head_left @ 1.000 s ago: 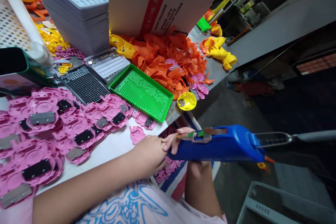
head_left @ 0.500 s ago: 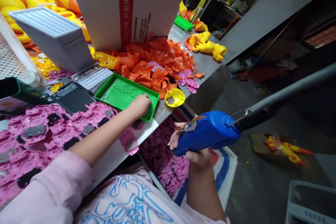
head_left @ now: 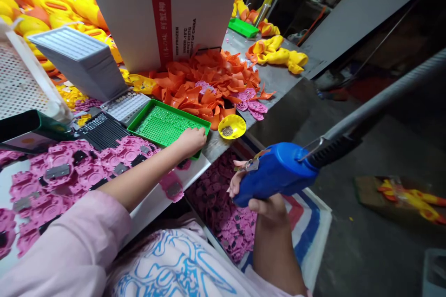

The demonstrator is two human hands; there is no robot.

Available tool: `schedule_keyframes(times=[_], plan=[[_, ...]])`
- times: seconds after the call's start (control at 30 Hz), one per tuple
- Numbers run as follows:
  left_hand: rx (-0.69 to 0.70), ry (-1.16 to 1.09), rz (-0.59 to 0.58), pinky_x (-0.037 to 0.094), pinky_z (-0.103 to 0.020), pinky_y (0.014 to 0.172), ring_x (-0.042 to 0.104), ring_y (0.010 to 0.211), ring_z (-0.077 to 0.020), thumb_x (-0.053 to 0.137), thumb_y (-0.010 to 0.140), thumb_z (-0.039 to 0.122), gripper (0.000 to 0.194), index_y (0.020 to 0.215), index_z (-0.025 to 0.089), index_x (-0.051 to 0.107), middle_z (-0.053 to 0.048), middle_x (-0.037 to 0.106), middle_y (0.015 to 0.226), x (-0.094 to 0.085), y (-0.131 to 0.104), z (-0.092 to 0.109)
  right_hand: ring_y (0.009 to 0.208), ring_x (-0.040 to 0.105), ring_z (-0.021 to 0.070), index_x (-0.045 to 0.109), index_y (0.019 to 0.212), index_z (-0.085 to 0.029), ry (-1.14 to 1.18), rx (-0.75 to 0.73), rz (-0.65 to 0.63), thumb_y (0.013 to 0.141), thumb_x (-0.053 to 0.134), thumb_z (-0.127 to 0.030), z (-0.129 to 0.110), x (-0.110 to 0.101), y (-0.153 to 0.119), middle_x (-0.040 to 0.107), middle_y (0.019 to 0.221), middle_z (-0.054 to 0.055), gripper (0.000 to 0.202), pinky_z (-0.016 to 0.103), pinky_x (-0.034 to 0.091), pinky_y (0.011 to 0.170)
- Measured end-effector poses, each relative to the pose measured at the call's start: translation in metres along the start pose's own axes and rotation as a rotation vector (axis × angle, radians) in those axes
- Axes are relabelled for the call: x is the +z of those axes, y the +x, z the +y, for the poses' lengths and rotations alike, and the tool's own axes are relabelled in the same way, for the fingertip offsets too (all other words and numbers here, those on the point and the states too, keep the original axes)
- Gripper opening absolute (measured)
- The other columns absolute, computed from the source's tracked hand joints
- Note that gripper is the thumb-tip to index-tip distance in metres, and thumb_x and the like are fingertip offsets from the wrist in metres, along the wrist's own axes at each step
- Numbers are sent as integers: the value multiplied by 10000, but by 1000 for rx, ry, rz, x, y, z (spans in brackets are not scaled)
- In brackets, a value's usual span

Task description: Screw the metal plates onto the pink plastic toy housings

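I have the right hand (head_left: 273, 206) wrapped round a blue, round-ended plastic power tool (head_left: 277, 169), at about 4 o'clock from the centre of my view. The thumb lies along its underside and the fingers curl over the far end; a metal clip (head_left: 252, 164) sits on its flank. The tool is tilted, and from its raised end a grey ribbed cable (head_left: 379, 104) runs off towards 2 o'clock. I can't make out its working tip.

My left hand (head_left: 191, 141) is at 9 o'clock, just off centre, its fingers bent down at the right-hand end of a shallow green plastic tray (head_left: 156, 123) with a grid of holes. The fingertips are hidden, so I cannot tell whether they pinch anything. The tray sits on the grey worktop (head_left: 216, 148). Between 2 and 3 o'clock from that hand stands a yellow round bowl (head_left: 239, 123) with tiny metallic pieces (head_left: 227, 131) in it.

Behind it, towards 12 o'clock, I see a heap of curved orange plastic pieces (head_left: 195, 76). Towards 8 o'clock, pink plastic housings (head_left: 90, 174) with dark and grey plates lie piled up. More pink housings (head_left: 240, 232) fill a stripe-lined container (head_left: 315, 222) at 6 o'clock, below the worktop edge.
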State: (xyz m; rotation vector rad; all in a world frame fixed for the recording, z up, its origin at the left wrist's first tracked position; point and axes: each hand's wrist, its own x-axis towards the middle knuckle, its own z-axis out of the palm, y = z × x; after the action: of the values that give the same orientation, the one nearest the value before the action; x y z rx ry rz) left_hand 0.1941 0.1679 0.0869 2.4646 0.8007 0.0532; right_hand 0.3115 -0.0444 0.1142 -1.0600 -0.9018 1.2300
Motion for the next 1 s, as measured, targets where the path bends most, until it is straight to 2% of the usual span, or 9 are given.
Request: schedule_keyframes(times=[0.17,0.27,0.4,0.5,0.57,0.63,0.8,0.9,1.0], plan=[[-90,-220,105,422,-405,891,600,952,-283,542,743,57,116,669,146,553,-140,619,867,-8,0,-2,658,606,193,603,1105,-205,7,-15,37,599,801,-507,-2,5,-6,647,730,30,623,354,475,628],[-162,-418,188,467,-367,792,620,842,-246,566,722,125,115,639,172,503,-98,608,753,-21,-17,-4,642,604,188,591,1137,-212,28,-6,53,598,805,-491,-5,12,-9,647,745,30,644,361,489,624],[-218,-756,228,460,-271,529,600,581,-166,511,763,327,185,645,199,449,-42,586,625,-32,-78,-1,624,612,188,579,1185,-231,86,-55,72,630,787,-455,-7,25,-4,642,746,23,633,377,516,608],[-244,-986,232,415,-219,425,546,454,-114,553,740,473,339,618,211,375,-13,572,579,-34,-133,1,601,613,184,596,1172,-254,144,-145,-7,650,771,-438,-9,38,8,636,704,7,581,374,535,590],[-289,-1435,231,394,-171,406,524,412,-80,760,625,399,417,645,196,397,33,561,540,-33,-163,1,571,603,174,614,1150,-260,188,-175,-55,650,771,-429,-11,53,20,630,681,-1,551,358,533,567],[-305,-1651,255,398,-145,401,541,408,-76,865,559,297,478,704,195,422,61,573,532,-32,-186,-2,545,594,169,635,1116,-250,236,-184,-86,641,773,-418,-13,72,32,620,660,-1,522,332,512,525],[-325,-1636,356,483,-167,470,607,486,-94,929,524,231,497,752,178,490,31,651,600,-23,-224,-17,500,556,157,675,840,-222,373,-259,-85,640,722,-448,-18,126,56,559,599,-1,306,303,470,476],[-374,-1618,394,489,-183,497,604,512,-93,936,528,297,483,753,166,530,26,644,618,-17,-242,-27,446,476,131,614,679,-233,407,-277,-6,637,677,-547,-20,155,67,461,549,-28,323,302,454,465],[-394,-1611,417,487,-209,524,609,534,-106,919,566,370,473,778,169,546,25,631,633,-13,-256,-34,439,440,116,570,647,-244,435,-263,44,645,638,-604,-21,181,74,375,547,-49,366,300,458,483]])
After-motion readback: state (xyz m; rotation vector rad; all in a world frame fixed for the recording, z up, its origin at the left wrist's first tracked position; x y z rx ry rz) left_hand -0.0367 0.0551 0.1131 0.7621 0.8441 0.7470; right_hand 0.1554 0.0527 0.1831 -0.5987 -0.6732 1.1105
